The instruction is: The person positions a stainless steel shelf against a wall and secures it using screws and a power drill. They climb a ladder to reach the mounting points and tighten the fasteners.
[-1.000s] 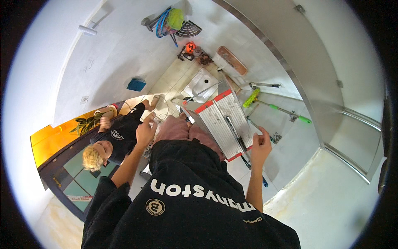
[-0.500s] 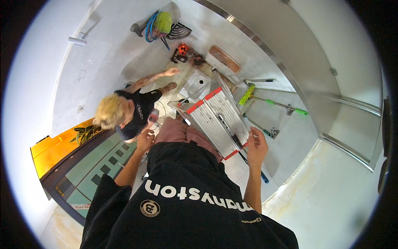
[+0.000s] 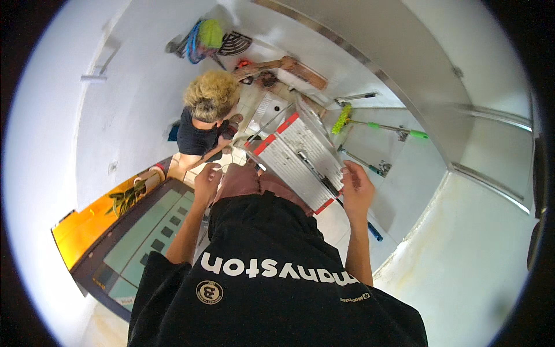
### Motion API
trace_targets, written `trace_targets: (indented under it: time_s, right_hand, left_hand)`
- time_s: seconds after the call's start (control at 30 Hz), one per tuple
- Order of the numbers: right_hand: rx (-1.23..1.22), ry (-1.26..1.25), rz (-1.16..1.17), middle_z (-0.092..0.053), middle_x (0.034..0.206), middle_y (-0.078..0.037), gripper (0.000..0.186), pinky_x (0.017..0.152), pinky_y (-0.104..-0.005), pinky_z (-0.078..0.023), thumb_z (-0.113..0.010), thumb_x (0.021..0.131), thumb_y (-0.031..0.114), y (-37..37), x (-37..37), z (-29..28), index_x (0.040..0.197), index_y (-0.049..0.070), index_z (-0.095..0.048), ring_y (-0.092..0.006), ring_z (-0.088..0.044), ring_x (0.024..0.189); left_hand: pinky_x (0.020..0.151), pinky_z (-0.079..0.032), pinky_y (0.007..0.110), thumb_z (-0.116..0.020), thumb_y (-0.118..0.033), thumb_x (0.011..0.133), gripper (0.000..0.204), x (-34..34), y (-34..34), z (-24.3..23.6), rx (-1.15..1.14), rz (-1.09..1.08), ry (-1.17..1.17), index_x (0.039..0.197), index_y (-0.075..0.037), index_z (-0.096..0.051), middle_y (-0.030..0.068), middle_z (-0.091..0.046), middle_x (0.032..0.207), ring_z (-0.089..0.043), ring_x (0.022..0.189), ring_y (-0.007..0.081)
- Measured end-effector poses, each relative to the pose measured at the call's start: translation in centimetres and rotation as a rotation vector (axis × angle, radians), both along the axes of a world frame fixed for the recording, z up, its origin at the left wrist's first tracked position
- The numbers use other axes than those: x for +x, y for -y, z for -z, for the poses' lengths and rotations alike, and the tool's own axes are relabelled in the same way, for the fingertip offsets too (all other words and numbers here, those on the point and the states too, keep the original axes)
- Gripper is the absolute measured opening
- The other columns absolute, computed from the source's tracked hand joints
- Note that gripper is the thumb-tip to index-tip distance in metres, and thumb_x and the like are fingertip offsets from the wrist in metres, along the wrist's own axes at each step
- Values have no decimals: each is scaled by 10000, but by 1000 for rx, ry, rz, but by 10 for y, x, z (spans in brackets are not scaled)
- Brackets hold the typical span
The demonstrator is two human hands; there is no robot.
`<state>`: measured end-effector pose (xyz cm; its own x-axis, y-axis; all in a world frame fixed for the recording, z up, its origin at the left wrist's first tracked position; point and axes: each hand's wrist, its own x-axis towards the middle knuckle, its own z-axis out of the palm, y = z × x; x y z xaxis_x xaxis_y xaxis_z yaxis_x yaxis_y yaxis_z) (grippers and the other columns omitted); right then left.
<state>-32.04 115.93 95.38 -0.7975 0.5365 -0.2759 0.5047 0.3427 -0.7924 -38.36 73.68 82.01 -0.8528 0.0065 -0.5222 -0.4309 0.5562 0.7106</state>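
Both of my hands are held in front of me with nothing visible in them. My left hand [image 3: 207, 180] is beside my pink trousers, fingers loosely bent and apart. My right hand [image 3: 356, 186] hovers by the right end of a ribbed metal work platform [image 3: 287, 173] with red edges, its fingers loosely curved and apart. Whether it touches the platform, I cannot tell. A long dark-handled tool [image 3: 312, 169] lies across the platform. To the left, a co-worker [image 3: 199, 133] in black bends forward, one arm reaching toward the far wall and a dark reddish tool [image 3: 230, 132] near the other hand.
A squat toilet pan [image 3: 269, 113] is set in the tiled floor beyond the platform. Against the right wall lie a green brush [image 3: 342, 118] and several long poles. A blue hose [image 3: 195, 40] hangs at the back left. A dark-framed glass door [image 3: 165, 222] stands at left, near a potted plant [image 3: 128, 196].
The co-worker has moved forward, farther from me, and now stretches an arm to the far wall. My left hand has risen slightly; my right hand has barely moved. The view has shifted a little.
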Motion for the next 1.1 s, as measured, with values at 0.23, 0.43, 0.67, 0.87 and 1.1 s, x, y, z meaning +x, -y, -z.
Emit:
trace_targets:
  time_s: [0.23,0.43,0.67,0.87,1.1]
  right_hand:
    - [3,-55,49,-771,960,-86,210,733,-277,-558,-705,1006,102,-2,6,-8,1202,46,-755,-125,-693,790]
    - [3,-112,111,-767,940,-91,209,717,-284,-554,-689,1005,80,-2,23,1,1200,42,-753,-127,-685,773]
    - [-24,-81,120,-764,947,-91,210,716,-291,-549,-666,1016,78,3,29,3,1205,41,-750,-129,-675,771]
    - [23,-53,89,-757,920,-87,204,709,-287,-538,-684,1003,92,0,19,-4,1188,43,-755,-132,-671,755]
    - [99,-38,25,-757,926,-73,204,719,-278,-543,-681,1013,99,-9,9,-4,1194,32,-747,-127,-674,771]
  left_hand:
    - [734,-546,293,-657,-113,993,208,-37,-44,-22,144,68,-118,1175,-28,-712,71,-718,880,-688,801,147]
    - [677,-499,248,-653,-138,1056,181,-71,-84,-60,273,117,-111,1174,-10,-702,12,-670,857,-605,746,81]
    - [665,-474,239,-664,-157,1056,202,-79,-85,-52,313,133,-74,1188,-7,-698,-5,-640,844,-572,742,67]
    - [655,-466,231,-665,-162,1052,193,-72,-87,-61,263,117,-41,1174,-16,-701,-17,-642,856,-554,733,57]
    - [661,-471,253,-649,-98,1029,162,-62,-86,-27,381,-3,-94,1147,0,-703,5,-672,868,-571,749,71]
